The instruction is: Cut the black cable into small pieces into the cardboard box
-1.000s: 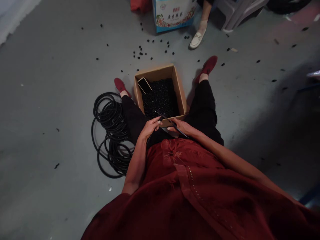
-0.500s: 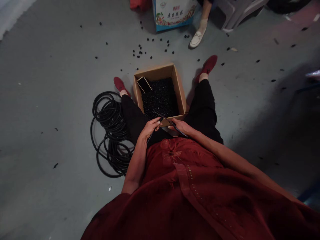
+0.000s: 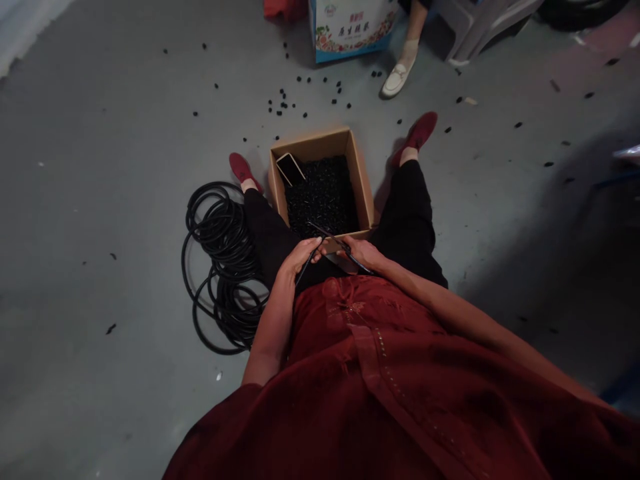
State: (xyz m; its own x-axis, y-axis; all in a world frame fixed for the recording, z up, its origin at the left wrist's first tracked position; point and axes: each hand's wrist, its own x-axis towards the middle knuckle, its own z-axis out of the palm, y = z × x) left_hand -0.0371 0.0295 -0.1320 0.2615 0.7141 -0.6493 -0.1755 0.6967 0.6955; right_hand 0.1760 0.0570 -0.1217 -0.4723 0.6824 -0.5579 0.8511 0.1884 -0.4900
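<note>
Over the near edge of the cardboard box (image 3: 361,175), my left hand (image 3: 301,255) pinches a length of black cord (image 3: 303,272), which trails down toward my lap. My right hand (image 3: 364,253) is closed around a long, thin dark tool (image 3: 327,233). It looks like scissors, but the blades are too dark to tell for sure. Its tip points up and left over the box, crossing close to the end of the cord. Many small black cut pieces (image 3: 323,193) fill the box, and a flat black rectangle with a pale rim (image 3: 291,169) leans in its far left corner.
Loops of thick black cord (image 3: 220,233) lie on the floor left of my leg. Black bits (image 3: 283,105) are scattered beyond the box. A printed carton (image 3: 353,30), another person's white shoe (image 3: 396,80) and a grey plastic stool (image 3: 463,30) stand at the far side.
The cord in my left hand has shifted slightly, and its fingers look a little more spread. My right hand and the tool stay nearly in place. The whole view has shifted slightly.
</note>
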